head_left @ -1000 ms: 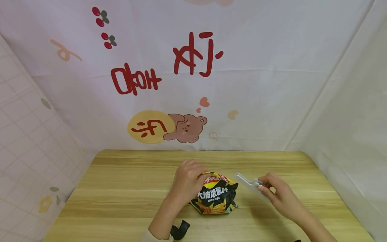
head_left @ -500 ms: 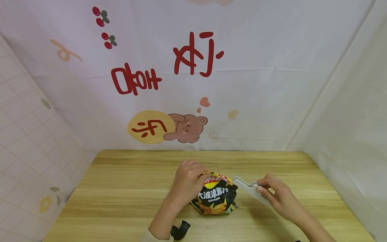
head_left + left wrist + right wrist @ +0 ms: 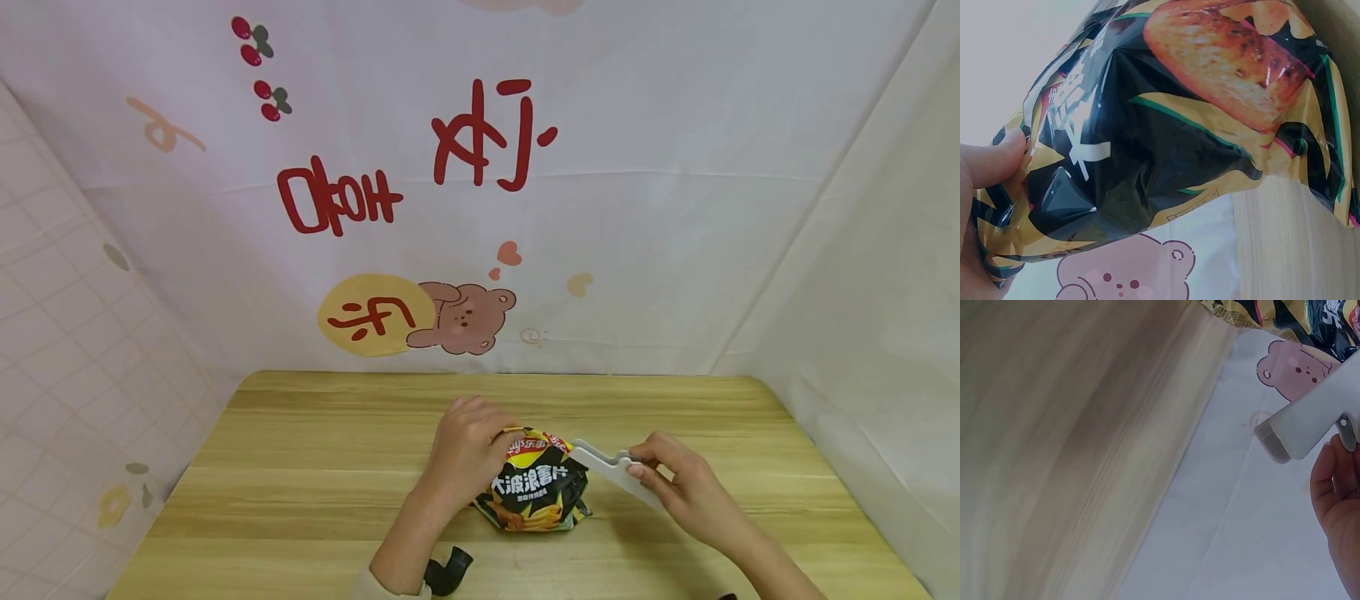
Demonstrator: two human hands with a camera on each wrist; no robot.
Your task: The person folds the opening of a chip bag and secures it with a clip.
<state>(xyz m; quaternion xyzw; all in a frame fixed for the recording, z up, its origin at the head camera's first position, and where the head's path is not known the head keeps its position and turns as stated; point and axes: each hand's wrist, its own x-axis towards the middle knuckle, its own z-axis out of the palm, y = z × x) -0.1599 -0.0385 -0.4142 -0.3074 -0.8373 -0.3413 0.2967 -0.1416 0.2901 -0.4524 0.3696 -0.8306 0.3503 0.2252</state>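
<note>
My left hand (image 3: 467, 446) grips the upper left corner of a black and yellow potato chip bag (image 3: 528, 492), which is held up on the table. In the left wrist view the thumb lies on the front of the bag (image 3: 1166, 144). To the right, my right hand (image 3: 693, 492) pinches a long white bag clip (image 3: 611, 467) between thumb and fingers. The clip's far end overlaps the bag's upper right corner in the head view; whether the bag's edge sits between its arms I cannot tell. The right wrist view shows the clip (image 3: 1316, 412) below the bag.
A wooden table (image 3: 315, 467) stands against a white printed backdrop (image 3: 645, 250) with a cartoon bear. Near the left forearm lies a black curved object (image 3: 448, 572). Pale cloth walls flank the table on both sides.
My right hand has brought the clip left, from beside the bag to its upper right corner. The left hand and the bag have stayed nearly still.
</note>
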